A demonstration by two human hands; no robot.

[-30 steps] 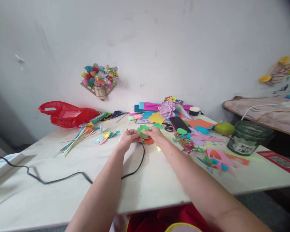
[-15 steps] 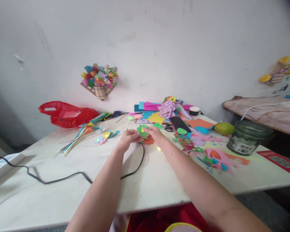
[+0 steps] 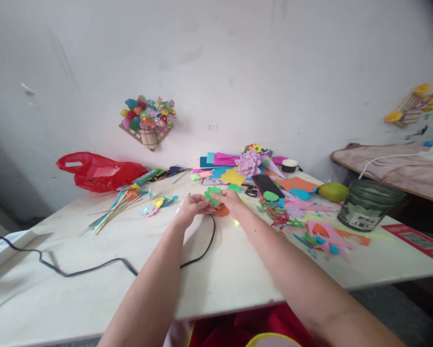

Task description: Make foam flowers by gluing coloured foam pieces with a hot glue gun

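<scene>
Near the middle of the white table (image 3: pixel 216 270), a green flower cutout (image 3: pixel 212 194) is held between both hands. My left hand (image 3: pixel 194 207) pinches its left edge. From the other side my right hand (image 3: pixel 230 200) grips it, with the thumb lying over the flower and covering its centre. An orange cutout (image 3: pixel 222 211) shows just beneath the fingers. Another green cutout (image 3: pixel 235 188) lies behind my right hand. To the left are finished-looking foam flowers (image 3: pixel 154 206) in yellow, pink and blue.
A red plastic bag (image 3: pixel 100 171) and thin sticks (image 3: pixel 111 212) lie left. Right are a phone (image 3: pixel 267 185), scissors (image 3: pixel 251 191), foam scraps (image 3: pixel 326 233), a green mango-like fruit (image 3: pixel 333 192) and a glass jar (image 3: pixel 370 205). A black cable (image 3: pixel 93 266) crosses the front.
My right thumb has slid over the green flower's middle, where a yellow centre showed before. Both hands stay in nearly the same place.
</scene>
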